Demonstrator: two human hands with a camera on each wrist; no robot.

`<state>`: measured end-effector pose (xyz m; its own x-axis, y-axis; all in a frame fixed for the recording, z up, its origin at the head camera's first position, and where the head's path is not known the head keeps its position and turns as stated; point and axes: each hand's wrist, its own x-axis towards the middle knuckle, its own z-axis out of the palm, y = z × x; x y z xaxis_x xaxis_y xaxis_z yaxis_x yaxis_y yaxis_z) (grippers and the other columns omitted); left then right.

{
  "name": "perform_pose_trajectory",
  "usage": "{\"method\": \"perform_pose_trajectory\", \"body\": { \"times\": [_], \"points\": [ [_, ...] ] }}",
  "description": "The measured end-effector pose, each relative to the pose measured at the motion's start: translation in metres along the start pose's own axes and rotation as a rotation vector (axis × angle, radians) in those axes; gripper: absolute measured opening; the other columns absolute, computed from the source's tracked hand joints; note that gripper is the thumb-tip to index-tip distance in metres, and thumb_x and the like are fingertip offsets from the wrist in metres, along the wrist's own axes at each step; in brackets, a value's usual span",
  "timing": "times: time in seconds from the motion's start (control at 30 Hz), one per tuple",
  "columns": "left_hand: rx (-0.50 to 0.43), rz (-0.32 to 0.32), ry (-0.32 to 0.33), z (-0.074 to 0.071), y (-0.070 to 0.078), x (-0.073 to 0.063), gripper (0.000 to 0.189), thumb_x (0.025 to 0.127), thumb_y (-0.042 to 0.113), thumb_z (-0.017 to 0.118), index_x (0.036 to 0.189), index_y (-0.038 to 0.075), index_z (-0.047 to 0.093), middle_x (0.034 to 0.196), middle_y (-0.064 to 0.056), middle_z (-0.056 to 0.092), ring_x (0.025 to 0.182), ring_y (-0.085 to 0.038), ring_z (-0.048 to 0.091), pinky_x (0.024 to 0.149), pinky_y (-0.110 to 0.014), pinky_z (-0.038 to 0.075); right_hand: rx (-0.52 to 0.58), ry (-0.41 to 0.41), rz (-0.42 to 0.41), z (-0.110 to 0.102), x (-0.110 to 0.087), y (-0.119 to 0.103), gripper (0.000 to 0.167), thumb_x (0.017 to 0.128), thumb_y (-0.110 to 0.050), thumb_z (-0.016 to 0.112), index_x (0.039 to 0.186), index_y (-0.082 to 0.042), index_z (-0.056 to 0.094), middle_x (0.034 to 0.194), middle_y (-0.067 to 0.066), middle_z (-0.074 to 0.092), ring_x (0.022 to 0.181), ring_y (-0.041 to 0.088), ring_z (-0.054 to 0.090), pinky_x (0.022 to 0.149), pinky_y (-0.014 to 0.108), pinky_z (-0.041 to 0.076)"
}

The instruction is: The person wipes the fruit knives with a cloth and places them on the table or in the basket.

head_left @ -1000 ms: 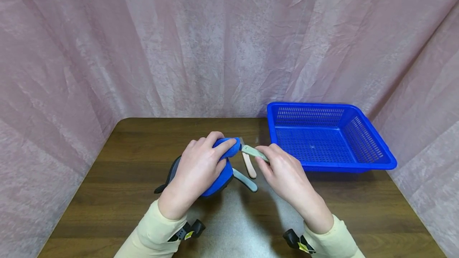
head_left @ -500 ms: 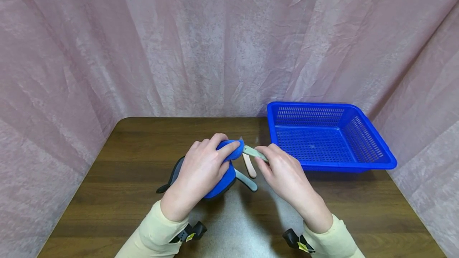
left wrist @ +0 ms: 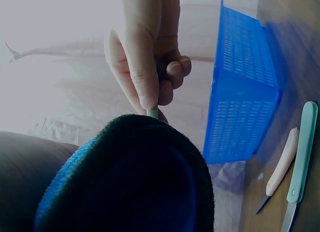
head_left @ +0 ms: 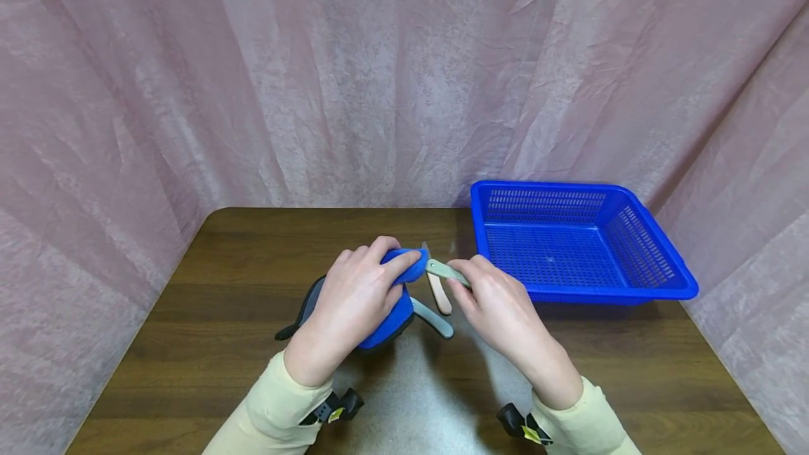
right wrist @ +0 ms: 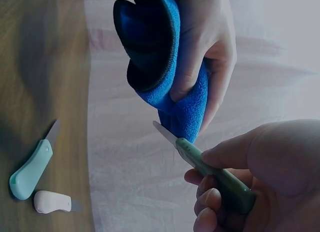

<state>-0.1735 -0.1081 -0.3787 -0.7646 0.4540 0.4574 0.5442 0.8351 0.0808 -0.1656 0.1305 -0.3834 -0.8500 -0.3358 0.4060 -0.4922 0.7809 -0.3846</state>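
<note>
My left hand (head_left: 354,293) grips a folded blue cloth (head_left: 390,321) with dark edging, its thumb and fingers pinching a fold. My right hand (head_left: 499,300) holds a folding knife by its green handle (right wrist: 215,174), thumb along the side. The knife's blade (right wrist: 165,133) is out and lies at the cloth fold; in the head view the cloth hides it. Two more knives lie unfolded on the table just below the hands: one with a cream handle (head_left: 439,293), one with a blue-green handle (head_left: 432,318).
A blue perforated basket (head_left: 584,295) stands at the back right of the wooden table (head_left: 253,244), close beyond my right hand. A pink curtain (head_left: 392,90) hangs behind the table and along both sides.
Over the last second my left hand has shifted slightly right with the cloth, toward the knife handle, covering the blade's base. My right hand has barely moved and keeps its hold.
</note>
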Motion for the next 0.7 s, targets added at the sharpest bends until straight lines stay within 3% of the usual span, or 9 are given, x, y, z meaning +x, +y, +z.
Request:
{"method": "perform_pose_trajectory", "body": {
  "times": [0.7],
  "points": [
    [0.004,-0.074,-0.044,0.001,-0.017,0.001,0.048,0.096,0.019,0.086,0.143,0.024,0.077,0.136,-0.012,0.069,0.103,-0.033,0.075,0.084,-0.049,0.059,-0.001,-0.005,0.013,0.0,0.001,-0.001,0.017,0.105,-0.013,0.077,0.121,-0.009,0.08,0.094,0.002,0.067,0.073,0.015,0.055,0.061,0.036,0.049]
  ]
}}
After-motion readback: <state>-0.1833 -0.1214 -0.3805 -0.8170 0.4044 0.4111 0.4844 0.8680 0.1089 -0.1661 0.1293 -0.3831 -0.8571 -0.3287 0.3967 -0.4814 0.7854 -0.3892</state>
